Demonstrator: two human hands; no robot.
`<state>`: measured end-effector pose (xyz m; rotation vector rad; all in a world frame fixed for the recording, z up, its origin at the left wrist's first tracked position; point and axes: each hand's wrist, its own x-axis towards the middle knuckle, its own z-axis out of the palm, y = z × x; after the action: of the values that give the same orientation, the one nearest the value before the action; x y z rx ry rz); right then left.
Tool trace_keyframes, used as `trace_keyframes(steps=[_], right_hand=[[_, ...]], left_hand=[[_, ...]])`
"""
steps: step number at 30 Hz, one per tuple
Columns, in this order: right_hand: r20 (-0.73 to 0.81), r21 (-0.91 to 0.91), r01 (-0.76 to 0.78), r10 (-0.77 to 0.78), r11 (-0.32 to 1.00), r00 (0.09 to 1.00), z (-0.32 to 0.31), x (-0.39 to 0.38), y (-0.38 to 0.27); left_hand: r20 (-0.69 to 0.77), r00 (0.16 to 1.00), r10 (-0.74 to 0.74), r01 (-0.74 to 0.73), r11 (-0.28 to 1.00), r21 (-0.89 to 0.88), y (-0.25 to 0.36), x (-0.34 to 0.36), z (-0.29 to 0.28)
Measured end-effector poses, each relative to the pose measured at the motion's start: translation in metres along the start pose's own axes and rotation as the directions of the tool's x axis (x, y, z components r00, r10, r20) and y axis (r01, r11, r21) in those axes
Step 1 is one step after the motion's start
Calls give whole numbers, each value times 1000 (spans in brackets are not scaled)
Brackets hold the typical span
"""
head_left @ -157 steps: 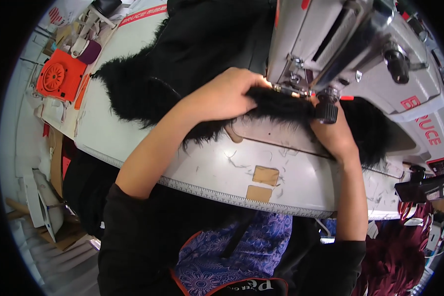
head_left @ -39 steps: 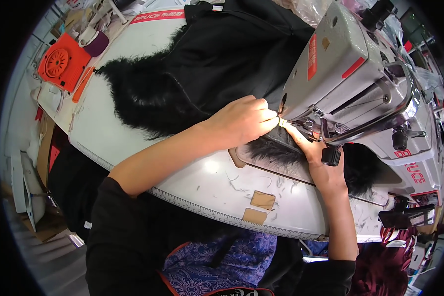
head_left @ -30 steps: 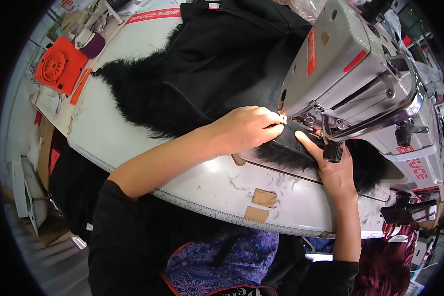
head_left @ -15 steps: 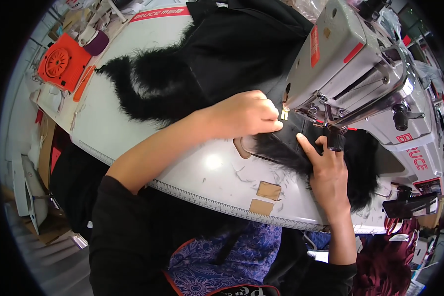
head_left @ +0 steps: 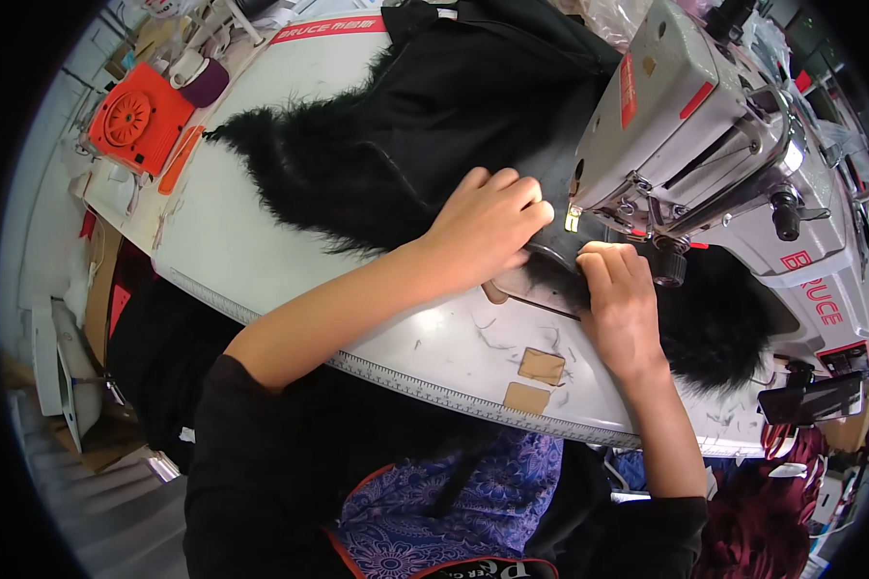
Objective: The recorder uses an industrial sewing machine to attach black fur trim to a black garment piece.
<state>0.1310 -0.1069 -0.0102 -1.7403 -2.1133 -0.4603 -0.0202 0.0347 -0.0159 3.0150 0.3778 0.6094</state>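
Note:
A black garment with fluffy fur trim (head_left: pixel 304 179) lies across the white table, its smooth fabric (head_left: pixel 483 106) spread at the back and left. Part of it runs beneath the sewing machine's (head_left: pixel 647 125) presser foot (head_left: pixel 573 218). Just left of the foot, my left hand (head_left: pixel 492 224) is closed on the fabric, fingers curled over it. My right hand (head_left: pixel 623 299) pinches the garment's near edge, right of and slightly in front of the foot. Its fingertips are bent down and partly hidden. More black fur (head_left: pixel 719 318) bunches beyond my right hand.
A ruler strip (head_left: pixel 425 398) follows the table's front edge. Two tan patches (head_left: pixel 541 366) and loose fur lie near it. An orange fan-like device (head_left: pixel 130 118), a purple thread cone (head_left: pixel 203 82) and an orange tool (head_left: pixel 179 159) sit at the far left. A phone (head_left: pixel 813 399) stands at right.
My right hand has drawn its spread fingers in and now grips the edge near the foot. The loop of fur trim at left has closed up against the garment. The view has shifted slightly.

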Motion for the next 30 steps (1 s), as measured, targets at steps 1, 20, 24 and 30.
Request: trace_keyframes(steps=[1,20,24,30], right_hand=[[-7,-2,-35,35,999,999,3,-1,1],[-57,13,-90,91,996,994,11,4,-2],[-26,2,-114,114,993,993,9,-3,4],[-9,-51,-64,64,997,998,5,-2,4]], left_hand=[[-63,996,64,-65,998,-2,-1,5,2],[-27,931,363,-363,921,-144,-25,12,-7],[-51,841,539,-530,839,121,-34,12,-6],[-145,854,500,-508,861,-22,-39,8,-3]])
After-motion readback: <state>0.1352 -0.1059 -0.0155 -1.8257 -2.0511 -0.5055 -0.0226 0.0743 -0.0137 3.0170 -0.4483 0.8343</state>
